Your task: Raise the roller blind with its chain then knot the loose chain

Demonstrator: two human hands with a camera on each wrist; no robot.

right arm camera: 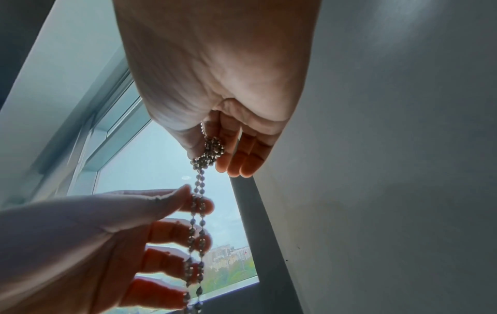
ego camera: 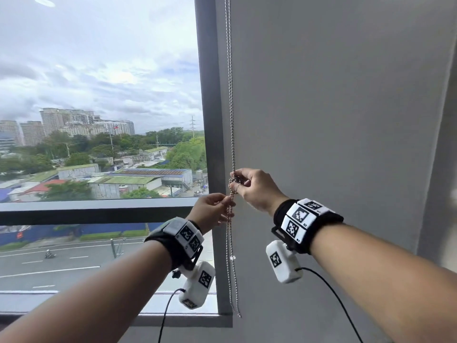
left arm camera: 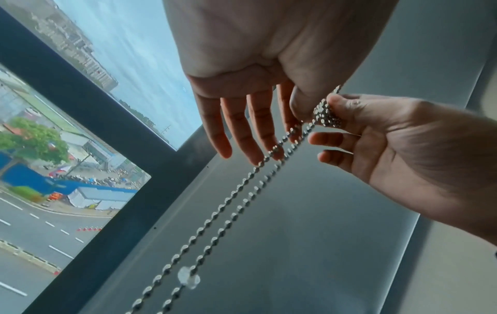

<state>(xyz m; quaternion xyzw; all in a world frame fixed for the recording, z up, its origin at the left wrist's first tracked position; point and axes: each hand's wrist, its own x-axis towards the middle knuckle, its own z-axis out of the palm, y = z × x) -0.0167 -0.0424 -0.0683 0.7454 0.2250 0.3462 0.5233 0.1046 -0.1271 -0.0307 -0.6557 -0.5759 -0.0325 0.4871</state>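
Observation:
A metal bead chain (ego camera: 231, 107) hangs down beside the dark window frame (ego camera: 210, 120). Partway down it is bunched into a small knot (ego camera: 235, 179). My right hand (ego camera: 236, 181) pinches that knot (right arm camera: 213, 146) between thumb and forefinger. Just below, my left hand (ego camera: 228, 201) pinches the two chain strands between thumb and index finger (right arm camera: 207, 206), its other fingers loosely spread behind them. Under both hands the loose loop (ego camera: 237, 310) dangles, with a clear plastic connector (left arm camera: 188, 278) on one strand. No blind fabric covers the window glass (ego camera: 99, 95) in the head view.
A plain grey panel (ego camera: 333, 120) fills the right side, close behind the chain. The window sill (ego camera: 173, 318) runs below my left forearm. Cables trail from both wrist cameras.

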